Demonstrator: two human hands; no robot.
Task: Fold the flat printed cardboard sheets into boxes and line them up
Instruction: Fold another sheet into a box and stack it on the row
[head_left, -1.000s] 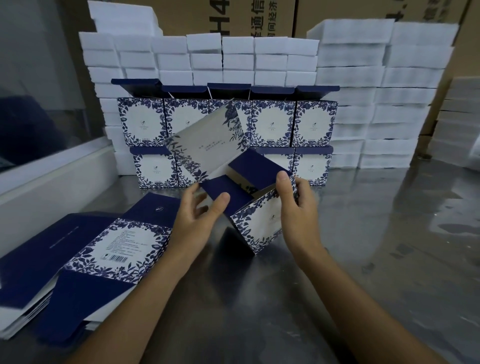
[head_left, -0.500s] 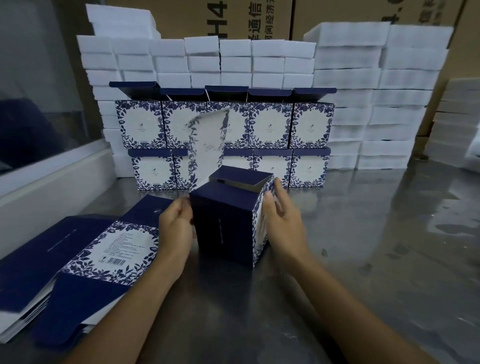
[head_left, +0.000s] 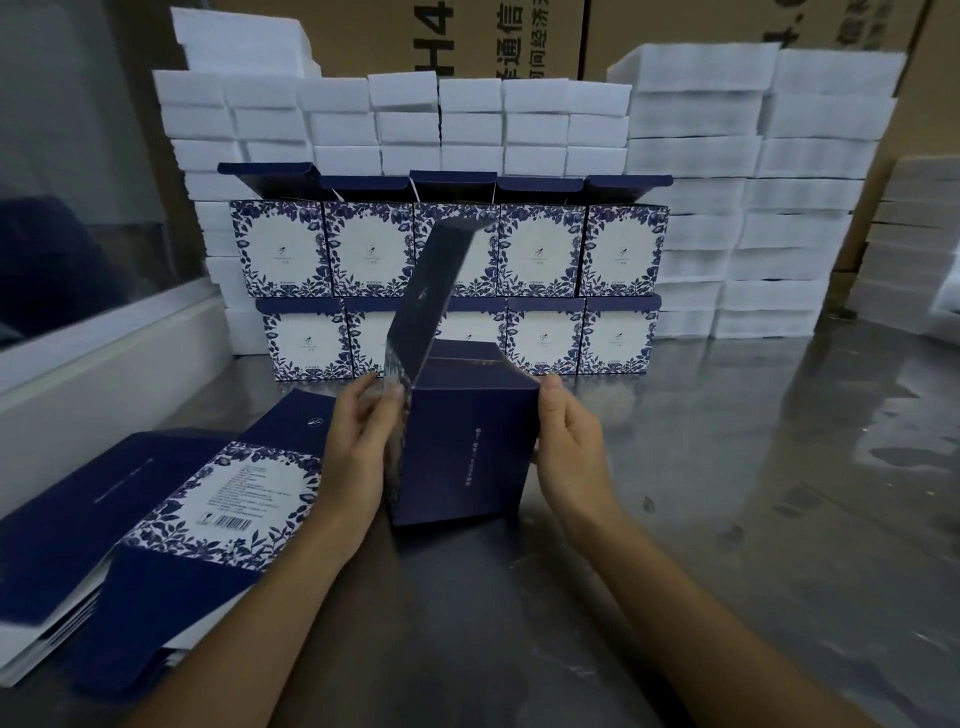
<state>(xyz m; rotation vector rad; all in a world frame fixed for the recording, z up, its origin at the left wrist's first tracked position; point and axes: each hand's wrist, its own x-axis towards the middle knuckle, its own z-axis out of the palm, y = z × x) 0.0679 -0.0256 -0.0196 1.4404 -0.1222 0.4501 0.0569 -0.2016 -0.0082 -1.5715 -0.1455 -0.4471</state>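
Both hands are clamping the half-made box, which is standing on the steel table right in front of the person. The left hand is gripping its left side, thumb up by the base of the tall lid flap, which is sticking up and leaning right. The right hand is curling around the right edge. To the left, the pile of flat sheets is lying on the table. Behind, finished boxes are sitting in two rows against white foam blocks.
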